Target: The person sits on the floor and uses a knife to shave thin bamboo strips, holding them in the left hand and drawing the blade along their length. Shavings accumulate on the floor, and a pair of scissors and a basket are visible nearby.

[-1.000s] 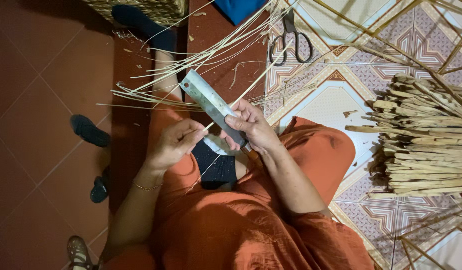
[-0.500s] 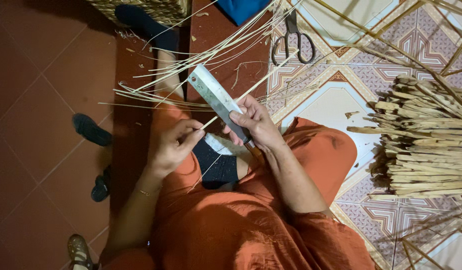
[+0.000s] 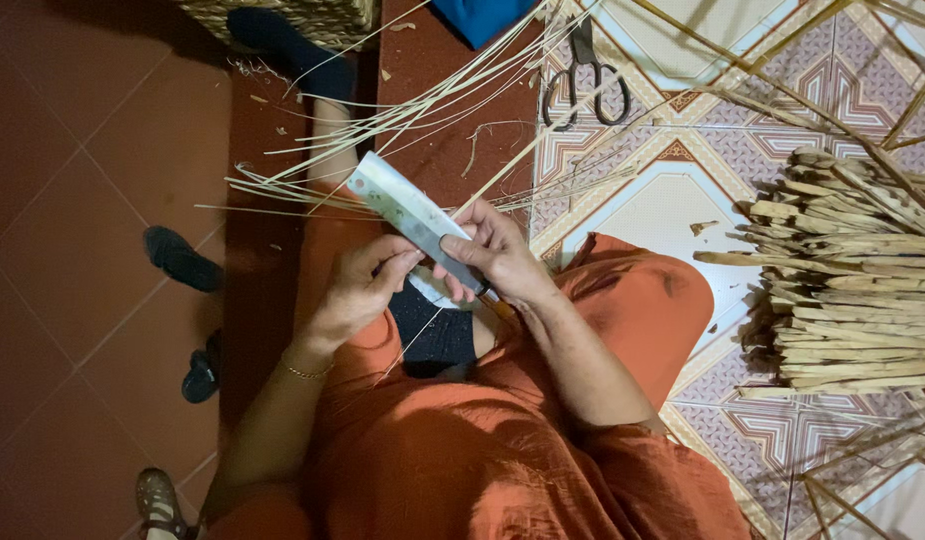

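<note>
A person in a loose orange garment (image 3: 483, 450) sits on a floor of dark red tiles (image 3: 73, 200) beside patterned cream-and-pink tiles (image 3: 683, 190), legs stretched out so the lap serves as a work surface. To the right lies a thick heap of rough pale wooden sticks (image 3: 853, 290), stacked within arm's reach as stock. A fan of long, thin pale cane strips (image 3: 403, 130) spreads across the floor beyond the knees, their ends gathered toward the hands. The right hand (image 3: 498, 255) is closed around the handle of a broad flat-bladed knife (image 3: 408, 212), blade angled up and away from the body. The left hand (image 3: 358, 290) pinches one thin strip (image 3: 423, 330) against the blade, fingers pressed together to steady it; the strip trails down over a dark cloth (image 3: 438, 335) on the lap. Black-handled scissors (image 3: 586, 75) rest on the tiles above, and dark sandals (image 3: 183, 260) sit to the left.
</note>
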